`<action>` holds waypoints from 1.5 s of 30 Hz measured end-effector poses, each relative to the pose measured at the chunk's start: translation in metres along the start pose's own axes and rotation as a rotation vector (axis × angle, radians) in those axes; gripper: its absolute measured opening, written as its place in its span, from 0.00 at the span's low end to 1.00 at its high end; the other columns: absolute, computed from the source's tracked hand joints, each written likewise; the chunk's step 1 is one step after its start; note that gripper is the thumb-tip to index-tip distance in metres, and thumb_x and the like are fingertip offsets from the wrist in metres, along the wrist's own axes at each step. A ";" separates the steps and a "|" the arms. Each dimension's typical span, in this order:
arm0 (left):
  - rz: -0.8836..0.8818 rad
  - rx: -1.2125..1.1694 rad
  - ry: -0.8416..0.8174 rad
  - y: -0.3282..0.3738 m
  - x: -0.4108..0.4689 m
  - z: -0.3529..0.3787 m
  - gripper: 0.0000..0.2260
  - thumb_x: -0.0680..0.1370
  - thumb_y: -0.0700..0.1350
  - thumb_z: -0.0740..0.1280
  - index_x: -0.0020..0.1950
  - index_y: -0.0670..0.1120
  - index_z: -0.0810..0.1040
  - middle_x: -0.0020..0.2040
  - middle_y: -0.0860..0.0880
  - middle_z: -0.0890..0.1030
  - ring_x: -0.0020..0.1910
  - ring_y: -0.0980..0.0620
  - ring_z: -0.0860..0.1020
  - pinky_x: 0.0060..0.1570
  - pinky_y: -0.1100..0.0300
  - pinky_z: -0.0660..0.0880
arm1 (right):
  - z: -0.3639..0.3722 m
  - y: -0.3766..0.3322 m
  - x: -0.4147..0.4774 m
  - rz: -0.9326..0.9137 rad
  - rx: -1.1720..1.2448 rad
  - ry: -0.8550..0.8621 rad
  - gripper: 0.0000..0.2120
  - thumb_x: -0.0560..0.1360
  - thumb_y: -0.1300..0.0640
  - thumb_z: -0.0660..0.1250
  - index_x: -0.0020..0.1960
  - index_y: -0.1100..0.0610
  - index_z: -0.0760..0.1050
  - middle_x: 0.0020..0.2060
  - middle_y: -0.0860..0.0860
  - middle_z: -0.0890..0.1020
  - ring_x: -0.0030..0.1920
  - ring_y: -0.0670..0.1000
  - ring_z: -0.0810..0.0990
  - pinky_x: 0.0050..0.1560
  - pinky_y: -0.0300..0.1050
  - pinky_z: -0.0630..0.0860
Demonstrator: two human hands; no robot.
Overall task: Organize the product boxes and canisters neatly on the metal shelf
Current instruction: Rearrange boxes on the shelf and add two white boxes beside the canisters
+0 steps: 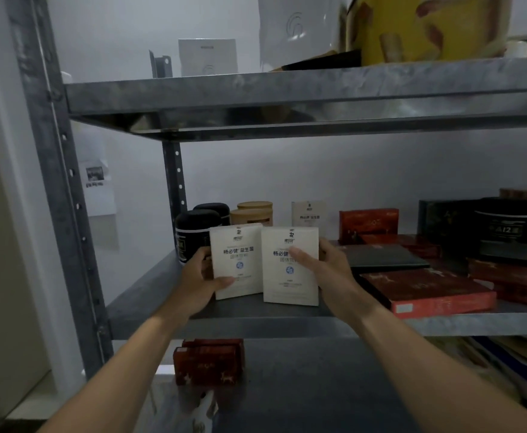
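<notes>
Two white product boxes stand upright side by side at the front left of the middle metal shelf (149, 307). My left hand (199, 281) grips the left white box (238, 260) by its left edge. My right hand (321, 267) holds the right white box (288, 276), thumb across its front. Behind them stand two black canisters (193, 232), two tan canisters with wooden lids (251, 214) and a third white box (307, 214) at the back.
Red flat boxes (424, 295) and dark flat boxes (387, 256) lie stacked on the right half of the shelf, with a black canister (503, 223) behind. The upper shelf (287, 89) carries white and yellow packages. A red box (207, 360) sits on the shelf below.
</notes>
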State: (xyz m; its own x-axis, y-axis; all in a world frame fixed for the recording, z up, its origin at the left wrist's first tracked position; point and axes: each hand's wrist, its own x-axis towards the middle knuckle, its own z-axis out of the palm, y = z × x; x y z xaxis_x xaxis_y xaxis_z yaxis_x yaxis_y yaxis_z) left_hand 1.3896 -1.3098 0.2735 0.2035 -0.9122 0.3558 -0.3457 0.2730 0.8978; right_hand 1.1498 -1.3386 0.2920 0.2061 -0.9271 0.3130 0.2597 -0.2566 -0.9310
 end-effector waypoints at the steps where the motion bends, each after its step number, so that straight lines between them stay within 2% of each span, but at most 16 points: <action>1: -0.004 0.016 0.013 -0.004 0.002 -0.006 0.27 0.72 0.37 0.74 0.67 0.51 0.68 0.58 0.52 0.79 0.59 0.51 0.77 0.58 0.53 0.76 | 0.004 0.004 0.004 0.014 -0.009 0.008 0.16 0.71 0.59 0.74 0.59 0.54 0.78 0.50 0.52 0.86 0.48 0.52 0.86 0.42 0.48 0.83; 4: -0.001 0.036 0.067 -0.013 0.006 -0.025 0.27 0.72 0.37 0.74 0.66 0.51 0.69 0.56 0.52 0.79 0.58 0.50 0.78 0.58 0.51 0.76 | 0.017 0.016 0.017 0.037 -0.114 -0.002 0.22 0.67 0.62 0.77 0.59 0.53 0.77 0.50 0.49 0.85 0.50 0.49 0.85 0.40 0.41 0.82; 8: -0.010 0.040 0.140 -0.022 0.010 -0.049 0.25 0.73 0.35 0.73 0.67 0.48 0.69 0.56 0.47 0.79 0.55 0.48 0.77 0.51 0.57 0.76 | 0.036 0.032 0.029 0.046 -0.247 -0.101 0.28 0.63 0.66 0.80 0.59 0.52 0.75 0.47 0.43 0.82 0.48 0.42 0.80 0.38 0.33 0.78; 11: -0.026 0.001 0.192 -0.030 0.011 -0.058 0.27 0.73 0.35 0.73 0.69 0.47 0.69 0.56 0.45 0.79 0.55 0.48 0.78 0.48 0.58 0.76 | 0.046 0.043 0.039 0.041 -0.306 -0.166 0.33 0.61 0.66 0.82 0.63 0.55 0.75 0.54 0.48 0.83 0.55 0.47 0.81 0.51 0.39 0.78; 12: -0.026 -0.016 0.208 -0.032 0.012 -0.059 0.26 0.73 0.35 0.72 0.69 0.48 0.70 0.56 0.45 0.79 0.54 0.48 0.78 0.48 0.59 0.76 | 0.047 0.046 0.042 0.035 -0.309 -0.174 0.32 0.62 0.66 0.81 0.63 0.55 0.76 0.55 0.48 0.83 0.56 0.48 0.81 0.52 0.39 0.78; 16: -0.011 -0.066 0.234 -0.036 0.015 -0.059 0.26 0.74 0.32 0.71 0.68 0.49 0.70 0.55 0.45 0.80 0.55 0.47 0.78 0.47 0.61 0.76 | 0.046 0.049 0.046 0.022 -0.283 -0.158 0.30 0.63 0.68 0.80 0.60 0.53 0.76 0.51 0.45 0.83 0.52 0.43 0.81 0.45 0.33 0.78; 20: -0.034 -0.082 0.229 -0.039 0.017 -0.059 0.26 0.74 0.32 0.71 0.68 0.48 0.70 0.55 0.45 0.80 0.54 0.47 0.78 0.44 0.61 0.76 | 0.043 0.054 0.049 0.036 -0.267 -0.118 0.32 0.62 0.69 0.80 0.62 0.56 0.75 0.54 0.49 0.83 0.53 0.46 0.82 0.51 0.38 0.79; 21: -0.034 -0.080 0.224 -0.039 0.017 -0.059 0.25 0.74 0.33 0.71 0.68 0.48 0.70 0.55 0.45 0.80 0.54 0.48 0.78 0.44 0.62 0.76 | 0.043 0.054 0.049 0.037 -0.273 -0.114 0.32 0.62 0.68 0.81 0.62 0.56 0.75 0.54 0.49 0.83 0.53 0.45 0.82 0.51 0.37 0.79; 25: -0.024 -0.069 0.219 -0.039 0.016 -0.060 0.24 0.75 0.34 0.71 0.67 0.49 0.70 0.56 0.44 0.80 0.54 0.49 0.78 0.43 0.65 0.75 | 0.045 0.052 0.048 0.028 -0.312 -0.110 0.29 0.62 0.68 0.80 0.60 0.55 0.75 0.48 0.44 0.82 0.47 0.40 0.80 0.38 0.28 0.77; 28: -0.025 -0.059 0.215 -0.038 0.014 -0.059 0.24 0.75 0.34 0.70 0.67 0.49 0.70 0.55 0.44 0.79 0.54 0.49 0.78 0.43 0.65 0.74 | 0.045 0.052 0.047 0.024 -0.352 -0.114 0.27 0.62 0.68 0.80 0.55 0.52 0.76 0.45 0.42 0.81 0.45 0.38 0.79 0.36 0.27 0.75; 31: -0.024 -0.055 0.215 -0.037 0.013 -0.058 0.23 0.75 0.34 0.70 0.68 0.48 0.70 0.55 0.45 0.79 0.53 0.50 0.78 0.43 0.66 0.74 | 0.045 0.053 0.047 0.017 -0.367 -0.105 0.26 0.62 0.69 0.80 0.52 0.50 0.76 0.44 0.41 0.81 0.43 0.38 0.79 0.36 0.27 0.76; 33: -0.025 -0.046 0.228 -0.039 0.013 -0.057 0.23 0.76 0.35 0.70 0.68 0.47 0.70 0.56 0.45 0.80 0.54 0.49 0.79 0.45 0.65 0.75 | 0.045 0.054 0.047 0.020 -0.379 -0.089 0.27 0.62 0.69 0.81 0.54 0.52 0.76 0.45 0.43 0.81 0.44 0.38 0.79 0.37 0.29 0.77; 37: -0.050 -0.028 0.267 -0.035 0.012 -0.054 0.19 0.76 0.41 0.70 0.66 0.46 0.71 0.54 0.46 0.79 0.48 0.55 0.79 0.43 0.65 0.74 | 0.044 0.054 0.047 0.025 -0.397 -0.025 0.33 0.60 0.67 0.82 0.61 0.57 0.75 0.52 0.48 0.82 0.49 0.43 0.80 0.46 0.33 0.77; 39: -0.061 -0.011 0.288 -0.032 0.011 -0.053 0.19 0.76 0.41 0.71 0.65 0.46 0.71 0.53 0.47 0.79 0.46 0.56 0.78 0.42 0.65 0.74 | 0.045 0.054 0.047 0.021 -0.423 0.000 0.34 0.59 0.66 0.83 0.62 0.58 0.75 0.55 0.51 0.82 0.53 0.47 0.80 0.52 0.40 0.78; 43: -0.088 0.055 0.300 -0.026 0.003 -0.052 0.22 0.75 0.42 0.72 0.67 0.45 0.70 0.56 0.46 0.79 0.53 0.48 0.79 0.52 0.55 0.77 | 0.048 0.050 0.041 0.028 -0.537 0.025 0.35 0.60 0.64 0.83 0.64 0.58 0.74 0.59 0.53 0.81 0.60 0.53 0.79 0.62 0.52 0.78; 45: -0.104 0.074 0.303 -0.022 -0.003 -0.053 0.22 0.75 0.42 0.72 0.67 0.44 0.71 0.58 0.46 0.79 0.55 0.47 0.79 0.55 0.53 0.76 | 0.049 0.047 0.037 0.038 -0.589 0.032 0.35 0.61 0.64 0.82 0.64 0.59 0.73 0.61 0.54 0.80 0.61 0.54 0.78 0.63 0.51 0.77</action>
State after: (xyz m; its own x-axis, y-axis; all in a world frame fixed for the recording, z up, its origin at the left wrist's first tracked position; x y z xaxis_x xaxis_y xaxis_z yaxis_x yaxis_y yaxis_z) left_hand 1.4451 -1.2975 0.2661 0.5007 -0.7983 0.3347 -0.3721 0.1505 0.9159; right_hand 1.2155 -1.3720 0.2689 0.1745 -0.9439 0.2803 -0.3167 -0.3234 -0.8917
